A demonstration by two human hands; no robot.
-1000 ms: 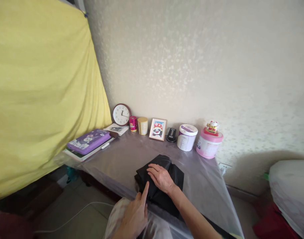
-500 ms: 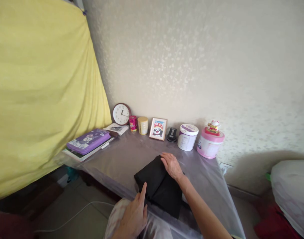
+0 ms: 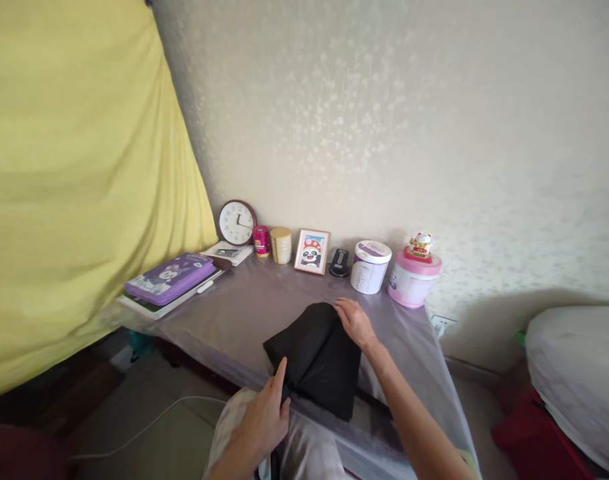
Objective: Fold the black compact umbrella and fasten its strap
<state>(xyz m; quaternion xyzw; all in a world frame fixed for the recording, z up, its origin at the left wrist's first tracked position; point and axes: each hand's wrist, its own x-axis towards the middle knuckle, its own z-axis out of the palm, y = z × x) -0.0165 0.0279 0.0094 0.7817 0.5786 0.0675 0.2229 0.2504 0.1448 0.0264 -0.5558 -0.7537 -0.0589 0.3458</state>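
Observation:
A black fabric piece (image 3: 314, 360), folded and slightly puffed up, lies at the table's near edge; I cannot tell whether it is a bag or a cloth. My left hand (image 3: 269, 410) is at its near left edge, index finger stretched along the fabric and thumb below, with the other fingers curled in. At the far right edge, my right hand (image 3: 355, 321) has its fingers bent over the rim of the fabric. Its fingertips are partly hidden. Something dark and strap-like hangs below my left hand, over my lap.
Along the wall stand a clock (image 3: 237, 223), a pink can (image 3: 261, 241), a yellow-lidded jar (image 3: 281, 246), a panda picture frame (image 3: 312, 252), a black device (image 3: 340, 263), a white tub (image 3: 371, 267) and a pink tub (image 3: 413, 280) bearing a cat figurine (image 3: 421, 245). A purple case (image 3: 169, 277) lies left.
My right hand has shifted to the fabric's right edge, and the far part of the fabric has puffed up. My left hand stays at the near left edge. The view has shifted slightly.

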